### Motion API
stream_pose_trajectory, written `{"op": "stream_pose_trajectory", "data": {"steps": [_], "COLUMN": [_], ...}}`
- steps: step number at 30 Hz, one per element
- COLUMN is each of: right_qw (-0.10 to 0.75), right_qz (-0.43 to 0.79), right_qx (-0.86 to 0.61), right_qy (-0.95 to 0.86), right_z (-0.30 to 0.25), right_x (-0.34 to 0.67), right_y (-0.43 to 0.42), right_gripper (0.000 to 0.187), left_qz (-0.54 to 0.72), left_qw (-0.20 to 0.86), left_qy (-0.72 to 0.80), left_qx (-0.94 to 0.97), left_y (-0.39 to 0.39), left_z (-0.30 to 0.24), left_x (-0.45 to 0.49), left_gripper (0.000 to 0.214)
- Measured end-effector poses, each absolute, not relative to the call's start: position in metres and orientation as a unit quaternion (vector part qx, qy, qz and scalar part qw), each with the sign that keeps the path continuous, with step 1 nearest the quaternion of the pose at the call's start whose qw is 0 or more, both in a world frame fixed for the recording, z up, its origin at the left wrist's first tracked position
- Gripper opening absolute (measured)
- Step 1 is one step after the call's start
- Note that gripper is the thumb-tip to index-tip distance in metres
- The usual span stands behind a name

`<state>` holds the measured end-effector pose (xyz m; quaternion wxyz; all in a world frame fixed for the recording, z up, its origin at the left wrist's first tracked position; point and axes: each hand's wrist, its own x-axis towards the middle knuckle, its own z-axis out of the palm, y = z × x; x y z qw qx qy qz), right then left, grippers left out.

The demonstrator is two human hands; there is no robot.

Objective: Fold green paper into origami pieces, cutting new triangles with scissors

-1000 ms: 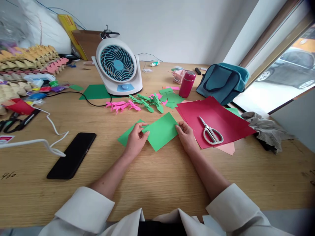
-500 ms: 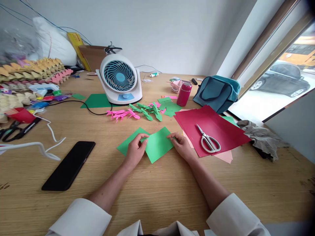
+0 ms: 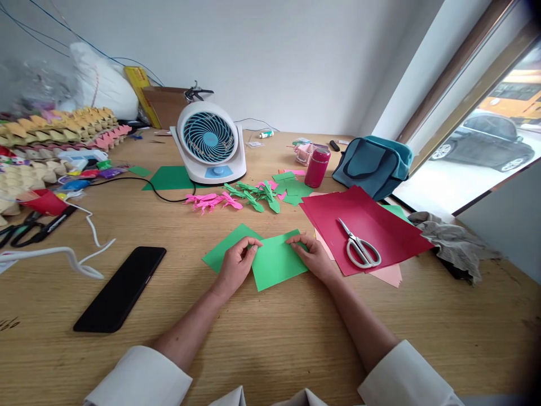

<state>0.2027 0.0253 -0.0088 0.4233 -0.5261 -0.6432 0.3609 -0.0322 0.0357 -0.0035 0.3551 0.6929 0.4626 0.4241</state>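
Note:
A sheet of green paper (image 3: 276,264) is held up between my two hands, above the table. My left hand (image 3: 239,260) pinches its upper left corner between thumb and fingers. On the upper right edge, my right hand (image 3: 311,254) grips the same sheet with thumb and forefinger. A second green sheet (image 3: 230,241) lies flat on the table, partly covered by my left hand and the held sheet. Beyond them sit folded green paper pieces (image 3: 270,198) and folded pink paper pieces (image 3: 207,201).
White-handled scissors (image 3: 361,248) rest on red paper sheets (image 3: 380,223) at the right. A black phone (image 3: 120,288) lies at left. Behind stand a fan (image 3: 210,141), a red flask (image 3: 317,167) and a blue bag (image 3: 372,166). Egg trays (image 3: 54,132) are stacked far left.
The held green sheet has turned so its upper edge runs more level. My right hand has shifted its hold along the sheet's top edge. The view has tilted slightly upward.

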Motion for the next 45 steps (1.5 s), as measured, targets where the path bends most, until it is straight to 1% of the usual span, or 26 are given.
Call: {"op": "stream_pose_trajectory", "data": {"steps": [6,15,25,31,37,45], "right_qw": [0.457,0.498,0.527,0.526,0.526,0.494], "right_qz": [0.377,0.394,0.357,0.357,0.367,0.398], "right_qx": [-0.543,-0.549,-0.552,-0.553,-0.553,-0.542], "right_qy": [-0.595,-0.543,-0.538,-0.538,-0.533,-0.551], "right_z": [-0.010,-0.013,-0.012,-0.009,-0.010,-0.009], "right_x": [0.203,0.203,0.201,0.201,0.200,0.200], "right_y": [0.026,0.026,0.024,0.023,0.024,0.022], "right_gripper": [0.028,0.030,0.031,0.030,0.032,0.031], "left_qz": [0.464,0.468,0.407,0.394,0.413,0.390], "left_qw": [0.382,0.434,0.362,0.344,0.372,0.411], "left_qy": [0.461,0.439,0.437,0.453,0.452,0.450], "left_qx": [0.653,0.633,0.716,0.722,0.698,0.690], "left_y": [0.041,0.039,0.031,0.030,0.033,0.032], "left_z": [-0.008,-0.009,-0.005,-0.002,-0.004,0.000], "left_x": [-0.035,-0.033,-0.029,-0.029,-0.032,-0.032], "left_gripper": [0.020,0.022,0.017,0.015,0.018,0.021]}}
